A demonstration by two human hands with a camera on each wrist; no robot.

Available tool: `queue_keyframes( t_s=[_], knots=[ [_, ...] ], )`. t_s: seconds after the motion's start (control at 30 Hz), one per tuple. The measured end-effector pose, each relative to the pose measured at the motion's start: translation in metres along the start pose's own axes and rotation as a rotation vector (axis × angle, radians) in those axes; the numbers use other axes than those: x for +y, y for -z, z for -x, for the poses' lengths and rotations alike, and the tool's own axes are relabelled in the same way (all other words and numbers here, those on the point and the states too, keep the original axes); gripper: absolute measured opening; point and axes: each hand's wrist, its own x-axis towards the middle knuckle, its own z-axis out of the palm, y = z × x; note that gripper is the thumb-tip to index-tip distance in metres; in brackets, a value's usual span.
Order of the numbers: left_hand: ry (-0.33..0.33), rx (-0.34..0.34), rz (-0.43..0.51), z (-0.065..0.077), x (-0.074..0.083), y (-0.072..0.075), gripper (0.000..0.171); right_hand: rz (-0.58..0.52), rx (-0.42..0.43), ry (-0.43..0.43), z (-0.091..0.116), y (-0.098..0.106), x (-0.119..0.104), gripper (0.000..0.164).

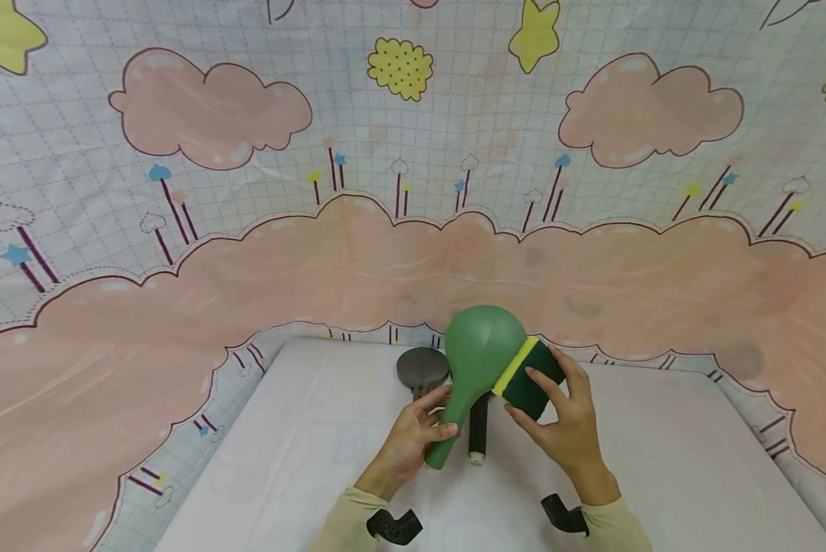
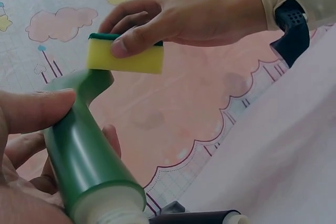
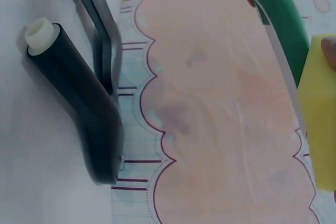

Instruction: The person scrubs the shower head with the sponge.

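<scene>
My left hand (image 1: 404, 446) grips the handle of a green handheld shower head (image 1: 483, 337), held tilted above the table with its rounded head up and away. The handle's pale threaded end (image 2: 113, 205) faces the left wrist camera. A yellow sponge with a dark green scouring side (image 1: 540, 381) is pinched between the thumb and fingers of my right hand (image 1: 578, 437). The sponge's yellow face meets the right edge of the shower head, seen also in the left wrist view, where the sponge (image 2: 126, 59) overlaps the head's far end.
Behind the green one, a dark grey shower head (image 1: 422, 366) lies on the white table (image 1: 302, 452). Beside it is a black handle with a white end (image 1: 478, 433), its upper part hidden. A pink cloud-patterned cloth (image 1: 357, 261) hangs beyond the table's far edge.
</scene>
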Motion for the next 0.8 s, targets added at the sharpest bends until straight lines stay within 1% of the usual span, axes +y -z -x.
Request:
queue_keyframes(
  t_s=[0.1,0.2,0.4,0.47,0.67,0.8],
  knots=[
    [0.005,0.011,-0.013,0.000,0.000,0.000,0.071,-0.001,-0.017,-0.009,0.001,-0.002,-0.002,0.060],
    [0.011,0.025,-0.028,-0.001,-0.001,-0.001,0.071,-0.013,-0.035,0.002,0.002,-0.007,-0.006,0.061],
    [0.019,0.036,-0.039,-0.002,-0.001,-0.001,0.070,-0.028,-0.081,0.064,0.005,-0.019,-0.015,0.058],
    [0.020,0.037,-0.039,-0.003,-0.001,-0.001,0.070,-0.032,-0.084,0.075,0.005,-0.020,-0.016,0.057],
    [0.025,0.047,-0.056,-0.004,-0.002,-0.001,0.070,-0.019,-0.081,0.070,0.003,-0.017,-0.013,0.058],
    [0.026,0.050,-0.088,-0.005,-0.002,-0.001,0.071,-0.011,-0.059,0.049,0.001,-0.011,-0.007,0.059]
  ],
)
